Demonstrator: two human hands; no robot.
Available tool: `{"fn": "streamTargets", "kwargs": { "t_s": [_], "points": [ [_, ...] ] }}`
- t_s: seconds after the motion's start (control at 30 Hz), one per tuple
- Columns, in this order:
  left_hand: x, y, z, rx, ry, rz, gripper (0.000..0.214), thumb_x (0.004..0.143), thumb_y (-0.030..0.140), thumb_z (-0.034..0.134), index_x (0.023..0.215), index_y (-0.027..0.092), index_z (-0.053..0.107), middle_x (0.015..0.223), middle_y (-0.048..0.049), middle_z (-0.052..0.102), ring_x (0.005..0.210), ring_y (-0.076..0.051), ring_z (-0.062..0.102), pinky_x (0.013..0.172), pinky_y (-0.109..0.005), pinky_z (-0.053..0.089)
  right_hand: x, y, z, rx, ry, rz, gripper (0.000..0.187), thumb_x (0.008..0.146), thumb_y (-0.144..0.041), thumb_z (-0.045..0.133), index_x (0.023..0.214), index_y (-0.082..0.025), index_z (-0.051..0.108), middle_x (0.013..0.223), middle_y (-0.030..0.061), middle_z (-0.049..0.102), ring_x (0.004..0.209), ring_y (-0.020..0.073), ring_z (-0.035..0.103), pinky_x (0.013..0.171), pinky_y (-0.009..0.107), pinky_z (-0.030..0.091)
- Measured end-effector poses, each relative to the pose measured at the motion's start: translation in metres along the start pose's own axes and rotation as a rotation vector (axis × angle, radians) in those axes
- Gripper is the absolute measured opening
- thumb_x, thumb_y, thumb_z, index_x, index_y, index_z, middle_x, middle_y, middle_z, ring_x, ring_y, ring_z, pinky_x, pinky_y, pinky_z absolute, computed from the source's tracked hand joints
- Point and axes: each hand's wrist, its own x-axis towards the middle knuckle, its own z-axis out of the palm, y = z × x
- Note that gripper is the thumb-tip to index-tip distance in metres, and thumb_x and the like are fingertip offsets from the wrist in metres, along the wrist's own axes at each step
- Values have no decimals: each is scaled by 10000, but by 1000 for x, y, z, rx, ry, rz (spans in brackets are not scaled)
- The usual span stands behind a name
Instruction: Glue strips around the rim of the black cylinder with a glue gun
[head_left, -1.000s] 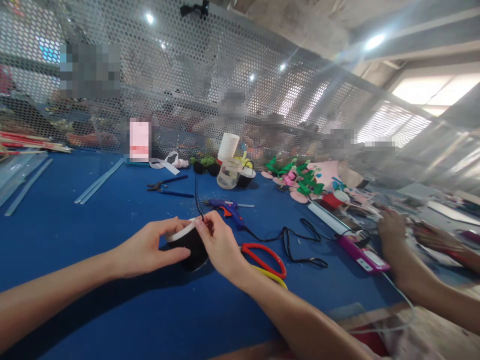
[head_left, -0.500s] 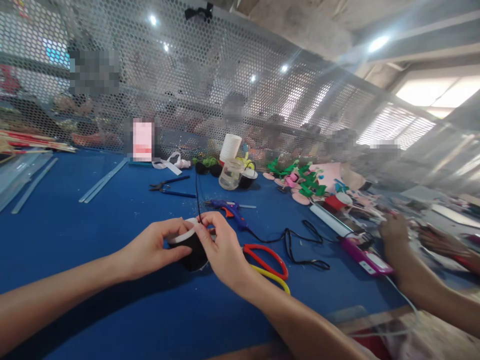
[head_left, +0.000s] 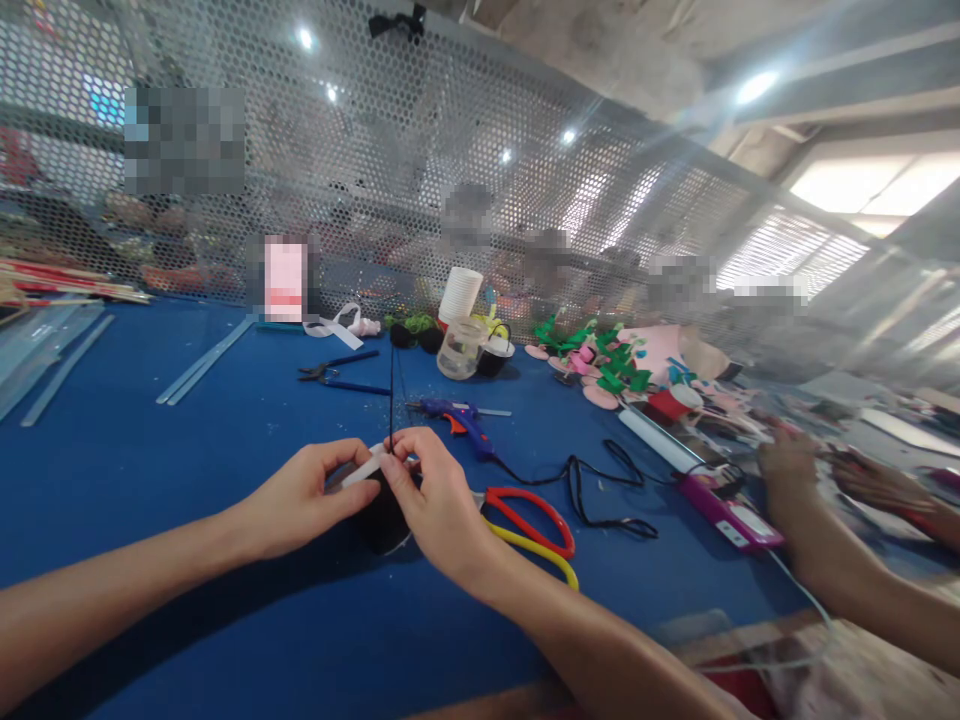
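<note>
My left hand pinches the white rim of the black cup. My right hand closes thumb and finger on a black cord that runs toward the far edge. The cup sits mid-table near the front edge, with scissors just right of it and bare blue table to the left.

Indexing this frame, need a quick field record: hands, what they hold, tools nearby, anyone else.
left hand: grips black cup near its white rim
right hand: pinches black cord at the rim
black cup: on blue table, between both hands
nearby: scissors right of it; glue gun and pliers behind
other person: co-worker's hand far right, beside pink device
</note>
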Motion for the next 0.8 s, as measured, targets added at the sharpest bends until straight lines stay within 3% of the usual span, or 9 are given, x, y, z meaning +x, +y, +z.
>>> {"fn": "streamTargets", "kwargs": {
  "t_s": [0.2, 0.4, 0.8],
  "points": [
    [-2, -4, 1, -50, -12, 38, 187, 758, 300, 421, 747, 136, 509, 680, 11, 468, 648, -133, 436, 618, -242, 393, 0, -1, -2, -14, 7, -26, 115, 814, -216, 444, 704, -198, 415, 848, 49, 524, 788, 146, 505, 710, 286, 426],
    [0, -10, 2, -22, -6, 130, 206, 784, 299, 411, 756, 130, 525, 724, -10, 514, 696, -148, 463, 657, -254, 400, 1, -3, -3, -73, 60, -153, 146, 797, -152, 452, 676, -201, 387, 865, 74, 511, 835, 153, 498, 763, 295, 417],
    [0, -11, 2, -31, 20, 89, 192, 776, 289, 413, 730, 141, 527, 696, 6, 513, 681, -145, 466, 644, -241, 419, -1, -5, 0, -123, 35, -162, 137, 798, -165, 453, 674, -202, 409, 892, 87, 519, 874, 166, 499, 778, 326, 426]
  ]
}}
